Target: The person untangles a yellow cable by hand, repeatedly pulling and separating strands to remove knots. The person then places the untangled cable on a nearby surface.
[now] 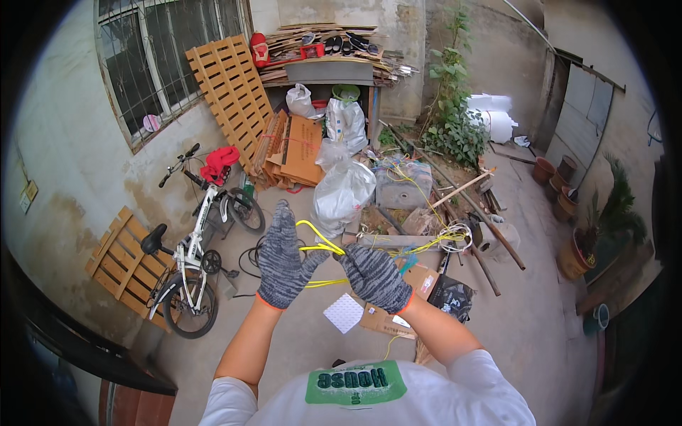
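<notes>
Both hands wear grey knitted work gloves with orange cuffs. My right hand point(375, 277) is closed on several strands of yellow wire point(324, 246), which stick out from its fingertips toward the left. My left hand point(286, 255) is held upright and flat, thumb apart, beside the wire loops; some strands pass behind it, and whether it touches them cannot be told. Lower yellow strands run between the two hands. Beyond my right hand, more yellow wire leads to a tangled bundle of white and yellow wire point(454, 237) at the end of a concrete beam point(399, 242).
A white folding bicycle point(192, 239) stands at left near a wooden pallet point(128, 261). Ahead are flattened cardboard point(301, 149) and a filled plastic sack point(343, 194). Metal pipes point(493, 234) lie at right, with potted plants point(575, 255) beyond. Cardboard and a black bag point(453, 298) lie on the ground.
</notes>
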